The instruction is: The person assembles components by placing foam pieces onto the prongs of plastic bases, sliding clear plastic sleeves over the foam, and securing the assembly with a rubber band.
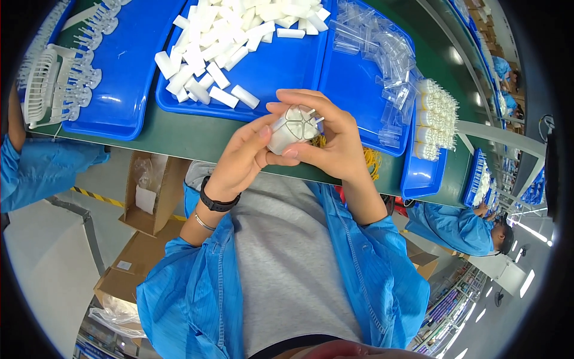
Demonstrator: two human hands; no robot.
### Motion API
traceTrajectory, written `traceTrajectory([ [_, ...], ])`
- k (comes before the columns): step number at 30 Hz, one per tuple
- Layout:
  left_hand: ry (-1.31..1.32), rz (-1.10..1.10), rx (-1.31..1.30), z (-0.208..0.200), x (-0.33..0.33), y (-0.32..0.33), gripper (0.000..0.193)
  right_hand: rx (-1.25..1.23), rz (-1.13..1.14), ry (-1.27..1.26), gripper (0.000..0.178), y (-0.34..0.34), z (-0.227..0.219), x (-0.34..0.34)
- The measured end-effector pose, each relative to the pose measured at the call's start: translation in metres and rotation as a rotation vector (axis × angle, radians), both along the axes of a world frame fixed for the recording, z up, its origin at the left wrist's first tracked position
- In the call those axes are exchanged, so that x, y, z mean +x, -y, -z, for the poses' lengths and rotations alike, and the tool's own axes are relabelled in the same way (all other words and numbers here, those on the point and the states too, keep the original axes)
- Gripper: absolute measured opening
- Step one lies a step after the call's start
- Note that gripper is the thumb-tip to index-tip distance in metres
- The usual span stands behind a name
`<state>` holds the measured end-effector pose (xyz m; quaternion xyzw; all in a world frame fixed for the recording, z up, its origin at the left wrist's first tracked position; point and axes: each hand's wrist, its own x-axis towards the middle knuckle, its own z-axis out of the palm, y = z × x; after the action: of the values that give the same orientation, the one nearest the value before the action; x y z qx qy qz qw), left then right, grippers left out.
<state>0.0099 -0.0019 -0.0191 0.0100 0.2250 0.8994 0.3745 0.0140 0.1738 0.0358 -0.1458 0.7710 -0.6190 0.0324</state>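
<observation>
Both my hands hold a small bundle of whitish tube pieces [294, 128] over the near edge of the table. Its end shows several wedge-like sections, and thin pale pins stick out on the right. My left hand [244, 149] closes round the bundle's left side, thumb on top. From the right, my right hand [332, 134] grips it with the thumb below and fingers above. Beyond my hands, a blue tray [299, 81] carries a heap of white foam-like cylinders [230, 42]. Yellow rubber bands [372, 163] lie beside my right wrist, partly hidden by it.
Clear plastic tubes [394, 72] fill part of another blue tray [344, 96]. Bundled white pieces with pins [435, 119] stand stacked at the right. White comb-like plastic parts [60, 90] lie at the left. Co-workers in blue sleeves [54, 167] sit on both sides; cardboard boxes [152, 191] stand below the table.
</observation>
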Motion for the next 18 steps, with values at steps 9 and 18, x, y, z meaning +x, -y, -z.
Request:
traceTrajectory([
  [9, -0.41, 0.135, -0.365, -0.003, 0.0, 0.0, 0.048, 0.334, 0.067, -0.167, 0.064, -0.005, -0.011, 0.008],
  [18, -0.356, -0.077, -0.561, -0.003, -0.007, 0.01, 0.029, 0.828, -0.037, 0.082, 0.012, -0.046, -0.019, 0.051],
])
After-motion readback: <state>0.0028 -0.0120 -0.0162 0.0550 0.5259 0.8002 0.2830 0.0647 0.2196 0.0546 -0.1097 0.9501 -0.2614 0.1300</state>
